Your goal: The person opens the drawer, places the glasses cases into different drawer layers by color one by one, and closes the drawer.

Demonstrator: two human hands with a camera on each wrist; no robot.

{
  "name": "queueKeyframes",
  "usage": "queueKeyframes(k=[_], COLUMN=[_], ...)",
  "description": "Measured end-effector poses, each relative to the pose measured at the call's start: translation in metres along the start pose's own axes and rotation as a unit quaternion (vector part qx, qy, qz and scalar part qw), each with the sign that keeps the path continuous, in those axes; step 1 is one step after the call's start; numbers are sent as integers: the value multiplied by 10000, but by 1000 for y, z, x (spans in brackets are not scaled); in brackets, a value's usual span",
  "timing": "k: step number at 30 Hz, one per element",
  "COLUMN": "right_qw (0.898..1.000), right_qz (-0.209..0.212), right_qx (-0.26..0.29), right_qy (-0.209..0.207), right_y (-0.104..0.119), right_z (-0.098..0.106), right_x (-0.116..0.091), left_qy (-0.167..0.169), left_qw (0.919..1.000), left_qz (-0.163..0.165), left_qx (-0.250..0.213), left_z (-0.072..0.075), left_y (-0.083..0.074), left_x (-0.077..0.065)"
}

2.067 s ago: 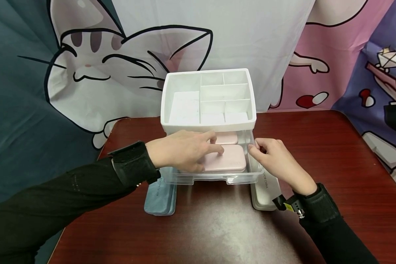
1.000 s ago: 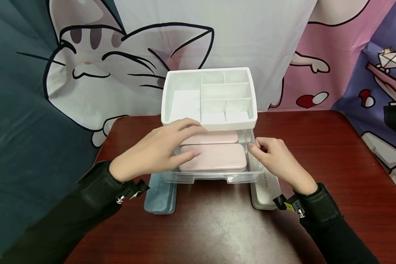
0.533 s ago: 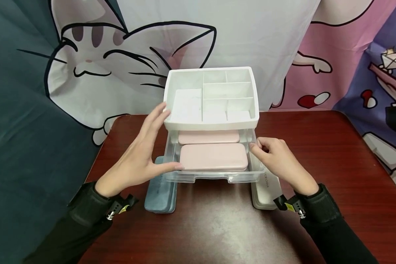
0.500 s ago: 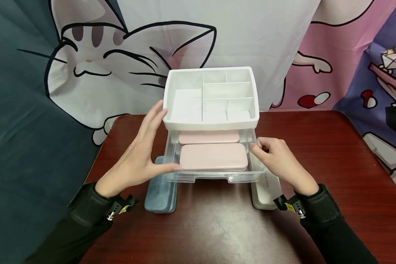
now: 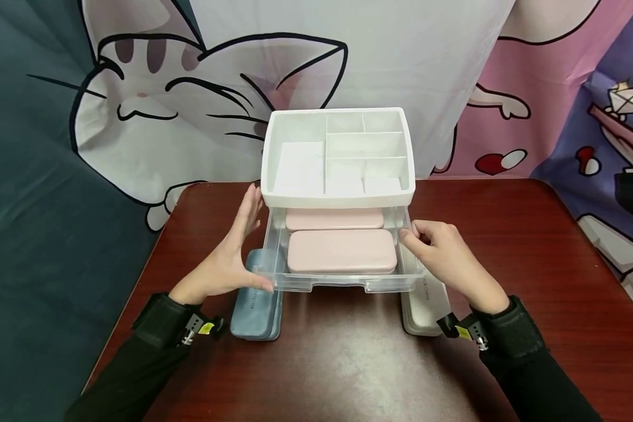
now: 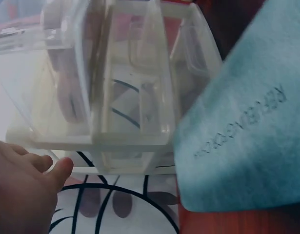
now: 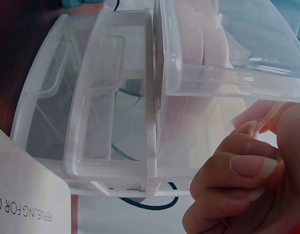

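On 1 reddish-brown table (image 5: 343, 369), 1 white-and-clear plastic drawer unit (image 5: 337, 201) is standing by the far edge, its top showing 6 compartments (image 5: 299, 167). 3 clear plastic drawers (image 5: 343, 284) (image 7: 101, 122) (image 7: 45, 112) are sitting beneath, 1 of them pulled out. 2 pale-pink rounded rectangular cases (image 5: 341, 251) (image 5: 334, 218) are lying in that drawer; 1 slate-blue case (image 5: 253, 313) is lying on the table's left-edge side, 1 off-white case (image 5: 424, 310) on its right-edge side. 2 bare hands (image 5: 224, 258) (image 5: 445, 255) are showing, with 2 black wristbands (image 5: 160, 322) (image 5: 511, 325).
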State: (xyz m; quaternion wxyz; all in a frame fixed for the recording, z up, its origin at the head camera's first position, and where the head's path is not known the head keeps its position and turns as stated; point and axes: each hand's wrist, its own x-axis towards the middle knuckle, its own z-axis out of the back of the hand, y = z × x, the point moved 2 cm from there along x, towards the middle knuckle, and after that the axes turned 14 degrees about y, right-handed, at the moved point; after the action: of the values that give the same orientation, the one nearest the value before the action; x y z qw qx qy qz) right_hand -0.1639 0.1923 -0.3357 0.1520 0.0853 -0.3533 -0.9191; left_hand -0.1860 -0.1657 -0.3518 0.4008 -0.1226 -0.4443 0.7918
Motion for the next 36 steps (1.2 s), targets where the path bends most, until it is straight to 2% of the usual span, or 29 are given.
queueKeyframes(k=[4, 9, 17, 23, 26, 28, 30, 33, 36], right_qw=[10000, 9999, 9997, 9967, 9931, 9897, 9827, 9636, 9485], right_qz=[32, 99, 103, 401, 696, 1026, 1449, 2075, 2428], right_qx=[5, 34, 57, 86, 345, 693, 1102, 1664, 1900], right_qy=[-53, -109, -200, -699, -878, -714, -347, 283, 723], right_y=[0, 1, -1, -6, -13, -18, -24, -29, -33], right_z=[1, 2, -1, 3, 6, 7, 5, 2, -2], right_x=[0, -1, -1, -6, -9, -10, -9, -8, -8], left_qy=[143, 51, -53, -112, -114, -104, -84, -44, -5], left_qw=[9997, 9996, 9995, 9996, 9996, 9997, 9997, 9997, 9998], left_qz=[-67, -218, -208, -151, -144, -141, -132, -127, -90], left_qx=[-177, -199, -226, -212, -202, -197, -188, -195, -192], left_z=[-3, -6, -9, -10, -10, -10, -10, -9, -9], left_y=[5, 8, 10, 11, 11, 11, 12, 12, 12], left_x=[1, 4, 5, 5, 5, 5, 5, 5, 4])
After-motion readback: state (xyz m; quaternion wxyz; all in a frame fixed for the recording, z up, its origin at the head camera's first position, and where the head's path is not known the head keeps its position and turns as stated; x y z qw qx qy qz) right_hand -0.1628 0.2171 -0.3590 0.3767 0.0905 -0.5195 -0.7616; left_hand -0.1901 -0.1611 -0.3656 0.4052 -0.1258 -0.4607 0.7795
